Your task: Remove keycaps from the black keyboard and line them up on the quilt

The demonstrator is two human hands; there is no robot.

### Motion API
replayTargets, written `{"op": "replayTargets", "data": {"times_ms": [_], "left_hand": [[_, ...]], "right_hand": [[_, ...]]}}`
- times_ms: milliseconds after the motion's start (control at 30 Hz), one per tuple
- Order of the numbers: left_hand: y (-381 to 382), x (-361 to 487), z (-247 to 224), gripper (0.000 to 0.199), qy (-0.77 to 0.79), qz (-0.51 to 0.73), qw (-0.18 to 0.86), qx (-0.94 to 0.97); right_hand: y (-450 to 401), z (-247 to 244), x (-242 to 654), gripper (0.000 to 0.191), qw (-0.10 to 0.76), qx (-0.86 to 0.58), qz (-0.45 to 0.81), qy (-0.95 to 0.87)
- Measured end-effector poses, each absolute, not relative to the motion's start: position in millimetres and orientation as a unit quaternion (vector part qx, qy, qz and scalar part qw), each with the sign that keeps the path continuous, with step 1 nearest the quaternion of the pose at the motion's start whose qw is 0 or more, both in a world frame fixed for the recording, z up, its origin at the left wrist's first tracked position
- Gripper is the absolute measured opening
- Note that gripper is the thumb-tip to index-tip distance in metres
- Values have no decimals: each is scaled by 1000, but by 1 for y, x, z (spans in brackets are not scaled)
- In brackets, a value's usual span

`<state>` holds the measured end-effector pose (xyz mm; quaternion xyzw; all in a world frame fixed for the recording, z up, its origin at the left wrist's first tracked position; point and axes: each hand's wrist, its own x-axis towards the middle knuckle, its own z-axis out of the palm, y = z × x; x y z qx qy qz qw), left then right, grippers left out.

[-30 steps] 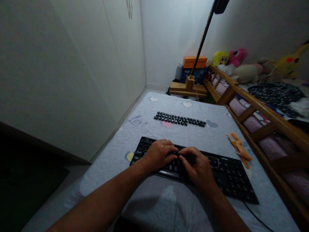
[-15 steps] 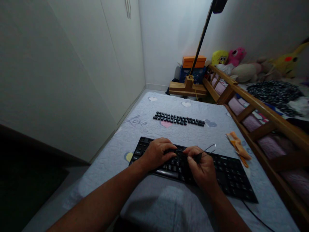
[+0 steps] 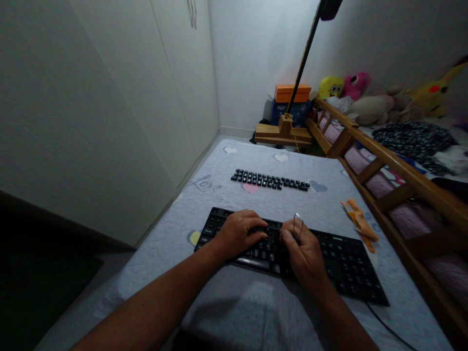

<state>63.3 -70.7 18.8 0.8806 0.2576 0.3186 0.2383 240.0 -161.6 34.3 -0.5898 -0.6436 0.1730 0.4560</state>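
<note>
A black keyboard (image 3: 351,265) lies slanted on the pale bedspread, its cable leaving at the lower right. My left hand (image 3: 241,231) rests over its left half, thumb and forefinger apart with a gap between them. Over the middle, my right hand (image 3: 302,243) is closed round the dark handle of a wire keycap puller (image 3: 298,220), whose thin wire loops point up and away from the keys. Beyond the keyboard, several loose black keycaps (image 3: 259,179) lie in rows on the cloth.
An orange cloth with a brush-like item (image 3: 360,222) lies right of the keyboard. A wooden bed rail (image 3: 398,165) runs along the right, with plush toys behind it. White cabinet doors (image 3: 146,97) stand left. A wooden stand (image 3: 285,130) with a black pole is at the back.
The wire loops in my right hand have swung from pointing right to pointing up, and the fingers have curled in. My left hand has hardly moved.
</note>
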Motion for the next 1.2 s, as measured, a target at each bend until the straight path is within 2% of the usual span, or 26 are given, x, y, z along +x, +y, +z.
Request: {"op": "replayTargets", "data": {"times_ms": [67, 200, 400, 600, 1000, 1200], "left_hand": [[-71, 63, 19, 19, 256, 322, 241, 879], [-71, 64, 20, 18, 255, 319, 253, 877], [-72, 64, 22, 18, 248, 326, 259, 875], [-72, 64, 20, 17, 246, 339, 262, 869], [-73, 61, 24, 15, 244, 357, 256, 865], [-65, 54, 31, 26, 283, 404, 218, 842]], "right_hand": [[-160, 32, 240, 18, 453, -581, 153, -659], [-159, 29, 238, 23, 425, -574, 124, -689], [-160, 33, 235, 15, 373, -579, 158, -707], [-159, 38, 233, 23, 370, -573, 160, -714], [-150, 42, 236, 17, 338, -577, 146, -729], [-123, 50, 266, 13, 305, -615, 89, -721]]}}
